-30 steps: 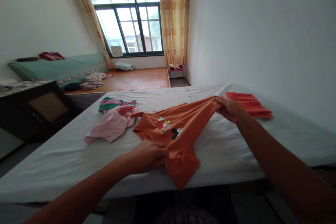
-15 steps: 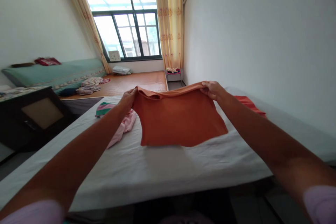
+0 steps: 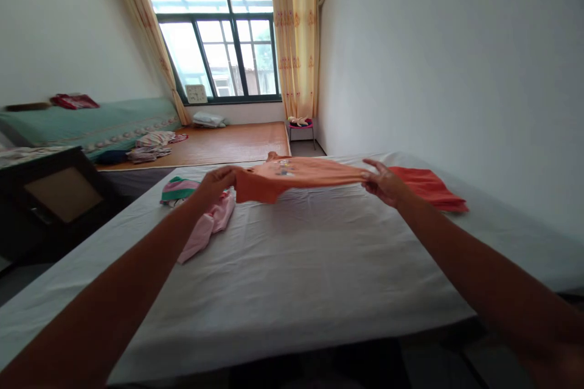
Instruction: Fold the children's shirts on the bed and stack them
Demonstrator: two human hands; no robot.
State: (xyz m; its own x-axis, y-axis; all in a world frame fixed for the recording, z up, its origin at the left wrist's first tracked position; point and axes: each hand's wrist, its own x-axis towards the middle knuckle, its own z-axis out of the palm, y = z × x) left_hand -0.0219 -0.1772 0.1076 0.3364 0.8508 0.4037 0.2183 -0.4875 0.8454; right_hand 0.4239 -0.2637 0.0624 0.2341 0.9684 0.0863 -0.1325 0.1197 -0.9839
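Observation:
An orange child's T-shirt (image 3: 296,175) with a small cartoon print is stretched almost flat in the air, just above the white sheet of the bed (image 3: 292,267). My left hand (image 3: 218,183) grips its left edge and my right hand (image 3: 384,182) pinches its right edge, with both arms stretched far forward. A folded red-orange garment (image 3: 426,187) lies on the sheet just right of my right hand. A pink garment (image 3: 207,226) and a green-and-pink striped one (image 3: 177,189) lie crumpled beside my left hand.
A dark cabinet (image 3: 50,200) stands left of the bed. Beyond the bed are a wooden platform (image 3: 228,141) with loose clothes, a green mattress (image 3: 91,121), a small stool (image 3: 301,126), a window with yellow curtains, and a white wall along the right.
The shirt lay bunched on the sheet near me. I lifted it by two edges, held it hanging upright, then swung it forward and out until it is nearly level over the bed.

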